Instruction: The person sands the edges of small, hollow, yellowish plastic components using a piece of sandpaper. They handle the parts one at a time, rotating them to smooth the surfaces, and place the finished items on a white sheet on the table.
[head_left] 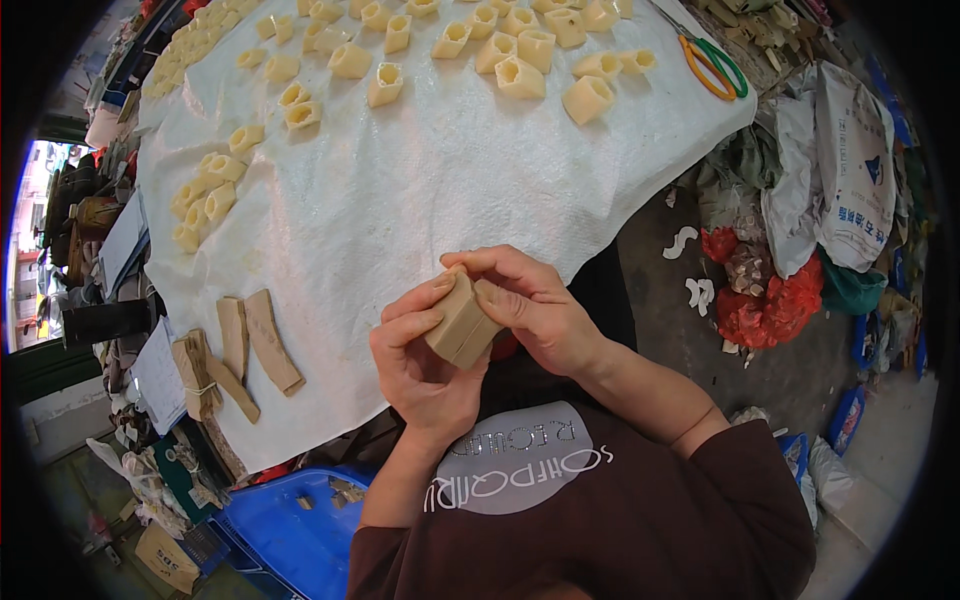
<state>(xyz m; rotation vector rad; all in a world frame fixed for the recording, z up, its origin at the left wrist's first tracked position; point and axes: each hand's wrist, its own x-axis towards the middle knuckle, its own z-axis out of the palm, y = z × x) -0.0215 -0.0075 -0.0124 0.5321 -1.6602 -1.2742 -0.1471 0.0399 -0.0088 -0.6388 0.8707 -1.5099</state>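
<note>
Close in front of my body, both hands hold a tan faceted block (462,325) with thin seam lines down its side. The fingers of my left hand (425,390) wrap its left side and underside. My right hand (545,310) presses its thumb on the upper right face, with the fingertips at the far end. Left of my hands, flat brown strips (272,345) lie on a white sheet (330,220), beside a tied bundle of similar strips (197,375). Pale yellow hollow angular pieces (520,78) are spread over the sheet's far side and left.
Scissors with orange and green handles (712,70) lie at the sheet's far right edge. A blue bin (285,535) with small scraps stands at the lower left. Right of the table are red plastic bags (775,310) and a white printed sack (855,160) on the floor.
</note>
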